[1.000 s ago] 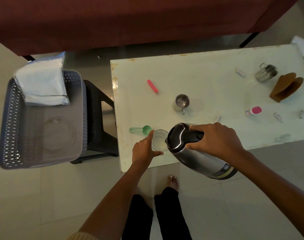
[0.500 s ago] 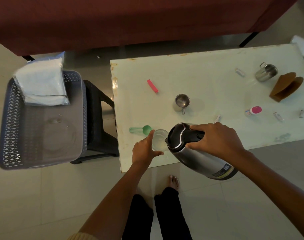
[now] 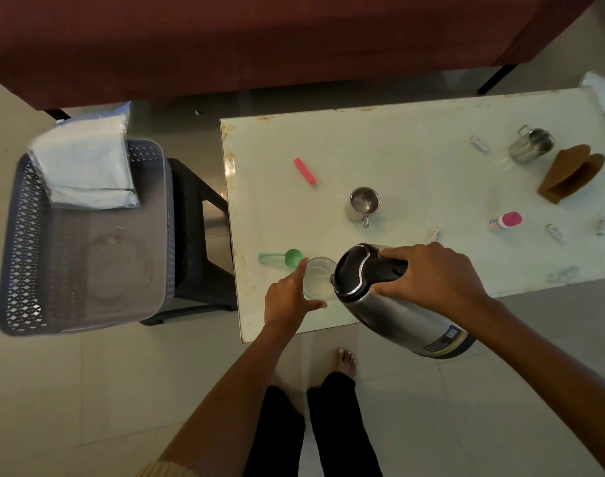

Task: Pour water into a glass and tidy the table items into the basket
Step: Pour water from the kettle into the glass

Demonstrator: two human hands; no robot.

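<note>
L hand (image 3: 287, 299) wraps glass (image 3: 317, 280), thumb & fingers curled round it, at counter (image 3: 414, 160) near edge. R hand (image 3: 431, 277) grips jug (image 3: 397, 311) handle just right of it. Jug's long axis tilts spout-first twd glass, spout at rim. Basket (image 3: 17, 235) sits well left of L hand.

Black trousers (image 3: 332, 428), one bare foot (image 3: 345, 361), forearms (image 3: 225, 390) bare; cream ribbed sleeve edge (image 3: 163, 471) on left arm

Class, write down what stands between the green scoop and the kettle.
The glass, gripped by the left hand, stands between the green scoop and the tipped kettle, as the head view shows.
</note>
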